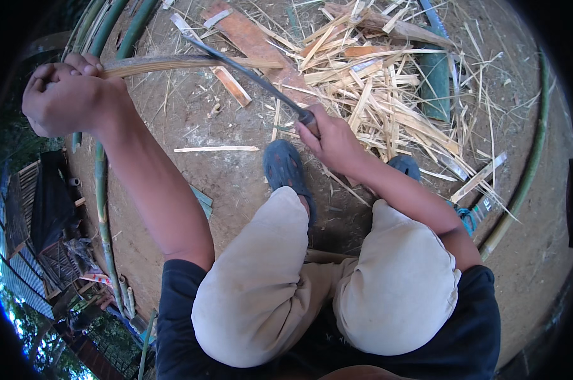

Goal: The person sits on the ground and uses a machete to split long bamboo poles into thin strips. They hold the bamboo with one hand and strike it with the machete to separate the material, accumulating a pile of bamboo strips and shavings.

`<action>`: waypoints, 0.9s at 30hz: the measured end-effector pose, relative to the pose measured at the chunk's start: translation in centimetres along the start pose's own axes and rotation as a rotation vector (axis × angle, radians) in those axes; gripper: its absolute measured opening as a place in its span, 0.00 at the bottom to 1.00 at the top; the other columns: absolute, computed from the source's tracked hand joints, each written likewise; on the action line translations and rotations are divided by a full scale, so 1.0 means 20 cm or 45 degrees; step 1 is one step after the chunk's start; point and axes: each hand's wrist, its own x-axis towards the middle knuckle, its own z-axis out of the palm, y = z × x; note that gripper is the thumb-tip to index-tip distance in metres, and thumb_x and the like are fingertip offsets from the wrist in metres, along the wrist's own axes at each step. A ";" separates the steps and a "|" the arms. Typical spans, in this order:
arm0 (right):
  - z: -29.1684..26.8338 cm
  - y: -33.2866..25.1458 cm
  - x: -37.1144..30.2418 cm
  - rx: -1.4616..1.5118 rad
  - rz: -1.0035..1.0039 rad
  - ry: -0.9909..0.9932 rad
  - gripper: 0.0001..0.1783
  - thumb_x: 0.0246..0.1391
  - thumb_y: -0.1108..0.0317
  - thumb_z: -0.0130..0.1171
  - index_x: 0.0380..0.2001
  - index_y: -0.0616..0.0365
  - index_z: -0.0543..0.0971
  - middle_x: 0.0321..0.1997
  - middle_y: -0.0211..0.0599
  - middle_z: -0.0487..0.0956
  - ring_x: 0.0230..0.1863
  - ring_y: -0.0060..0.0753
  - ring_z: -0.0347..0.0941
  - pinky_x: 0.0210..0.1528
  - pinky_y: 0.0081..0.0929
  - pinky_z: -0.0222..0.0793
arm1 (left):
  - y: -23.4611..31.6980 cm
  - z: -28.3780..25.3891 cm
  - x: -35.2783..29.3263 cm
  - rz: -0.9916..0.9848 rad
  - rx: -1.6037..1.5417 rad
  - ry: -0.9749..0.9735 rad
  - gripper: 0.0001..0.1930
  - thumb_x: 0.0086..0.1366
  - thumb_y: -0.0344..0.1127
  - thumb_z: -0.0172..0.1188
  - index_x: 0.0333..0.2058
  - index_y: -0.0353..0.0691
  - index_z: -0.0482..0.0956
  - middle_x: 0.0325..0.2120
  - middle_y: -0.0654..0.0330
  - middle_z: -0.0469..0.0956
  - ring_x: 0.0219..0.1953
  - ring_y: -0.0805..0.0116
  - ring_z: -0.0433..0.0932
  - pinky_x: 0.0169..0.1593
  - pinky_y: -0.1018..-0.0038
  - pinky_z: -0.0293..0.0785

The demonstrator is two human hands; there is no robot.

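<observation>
– While the bamboo strip (172, 64) is clenched in the left hand (70, 96), how is it pointed?
– Rightward, long axis crosswise at upper left, overlapped by the knife (261, 81) clasped in the right hand (334, 140)

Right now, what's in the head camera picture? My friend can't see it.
A left hand holds a curved woody strip; the right hand grips a long knife that crosses it in view. Pale slivers litter the dirt ground ahead.
</observation>
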 end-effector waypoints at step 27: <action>-0.02 0.24 0.08 -0.201 0.410 -0.080 0.17 0.62 0.61 0.53 0.41 0.68 0.69 0.25 0.55 0.79 0.29 0.63 0.77 0.33 0.52 0.72 | 0.10 0.04 -0.19 0.048 0.015 0.204 0.13 0.63 0.37 0.39 0.25 0.37 0.67 0.10 0.61 0.53 0.06 0.69 0.52 0.09 0.76 0.50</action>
